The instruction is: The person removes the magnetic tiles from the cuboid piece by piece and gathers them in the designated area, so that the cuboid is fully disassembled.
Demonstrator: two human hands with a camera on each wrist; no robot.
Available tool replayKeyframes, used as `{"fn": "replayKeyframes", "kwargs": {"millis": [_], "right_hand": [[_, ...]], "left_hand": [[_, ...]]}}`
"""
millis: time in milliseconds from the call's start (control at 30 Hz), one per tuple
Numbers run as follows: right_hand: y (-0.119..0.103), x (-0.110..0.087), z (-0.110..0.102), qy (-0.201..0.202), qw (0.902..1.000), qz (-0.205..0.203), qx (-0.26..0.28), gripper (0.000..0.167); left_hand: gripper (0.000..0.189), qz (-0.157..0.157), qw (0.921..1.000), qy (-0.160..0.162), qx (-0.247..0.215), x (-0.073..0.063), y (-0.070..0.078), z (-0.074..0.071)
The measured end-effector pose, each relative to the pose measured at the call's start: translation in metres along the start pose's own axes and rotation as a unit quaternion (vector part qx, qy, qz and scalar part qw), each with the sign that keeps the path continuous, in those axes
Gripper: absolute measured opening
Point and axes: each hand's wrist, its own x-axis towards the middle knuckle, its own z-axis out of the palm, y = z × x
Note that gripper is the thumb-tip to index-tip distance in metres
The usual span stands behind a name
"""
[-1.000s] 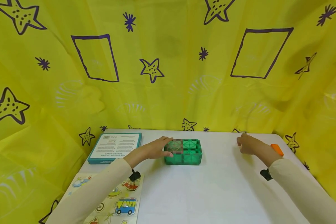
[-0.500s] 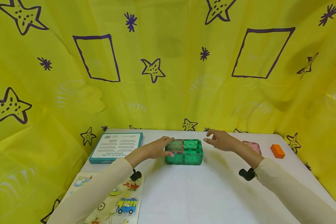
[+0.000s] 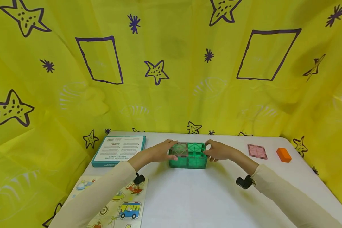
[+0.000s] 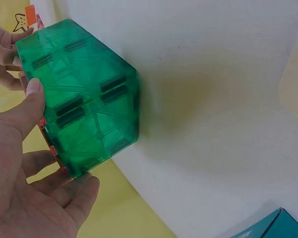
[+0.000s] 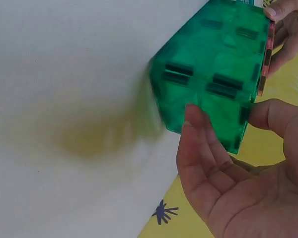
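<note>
A box of translucent green magnetic tiles (image 3: pixel 188 162) stands on the white table, its long side facing me. A pink magnetic tile (image 3: pixel 180 150) covers the left half of its top; the right half is uncovered. My left hand (image 3: pixel 161 152) holds the box's left end, thumb at the front top edge. In the left wrist view, its fingers (image 4: pixel 84 198) lie round the end. My right hand (image 3: pixel 218 150) holds the right end; in the right wrist view its thumb (image 5: pixel 270 115) is at the upper edge and its fingers (image 5: pixel 193 148) are against the end wall.
Another pink magnetic tile (image 3: pixel 257 151) lies flat at the right, beside an orange block (image 3: pixel 283 155). A teal-edged box (image 3: pixel 118 150) lies at the back left. In front of it is a vehicle puzzle board (image 3: pixel 131 193), partly under my left arm. A yellow curtain (image 3: pixel 171 104) hangs behind.
My right hand has come left from the pink tile at the right, leaving it on the table, to the green box's right end. My left hand has stayed at the box.
</note>
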Motion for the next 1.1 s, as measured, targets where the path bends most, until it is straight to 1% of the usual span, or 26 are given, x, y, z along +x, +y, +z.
{"fn": "replayKeyframes", "kwargs": {"millis": [67,167,267,333,433,567,733,867,933,1100], "right_hand": [[0.001,0.000,0.000,0.005,1.0000,-0.003,0.001,0.059],[0.001,-0.001,-0.001,0.012,0.9997,-0.016,-0.017,0.059],[0.002,-0.003,-0.003,0.017,0.9988,-0.021,-0.040,0.059],[0.003,-0.003,-0.004,0.019,0.9975,-0.021,-0.065,0.058],[0.005,-0.005,-0.006,0.027,0.9924,-0.019,-0.119,0.059],[0.006,-0.005,-0.006,0.036,0.9825,-0.016,-0.182,0.063],[0.008,-0.006,-0.005,0.036,0.9766,-0.023,-0.211,0.072],[0.011,-0.007,-0.006,0.035,0.9716,-0.034,-0.231,0.070],[0.014,-0.008,-0.007,0.029,0.9683,-0.035,-0.245,0.069],[0.025,-0.009,-0.006,0.014,0.9617,-0.029,-0.272,0.074]], "left_hand": [[0.084,0.000,1.0000,-0.001,0.000,0.000,0.001,0.000],[0.085,0.002,1.0000,-0.002,0.000,0.000,0.001,0.000],[0.085,0.002,1.0000,-0.001,-0.001,-0.001,0.002,-0.001],[0.084,0.001,1.0000,0.001,-0.003,-0.001,0.002,-0.001],[0.084,-0.002,1.0000,0.000,-0.005,-0.002,0.002,-0.002],[0.084,-0.003,0.9999,-0.001,-0.011,-0.001,0.003,-0.002],[0.084,0.000,0.9999,-0.003,-0.016,-0.001,0.003,-0.001],[0.084,-0.001,0.9999,-0.002,-0.013,0.000,0.002,0.000],[0.084,-0.002,0.9999,-0.003,-0.011,0.000,0.002,0.000],[0.085,-0.002,0.9999,-0.004,-0.013,-0.001,0.002,0.000]]}}
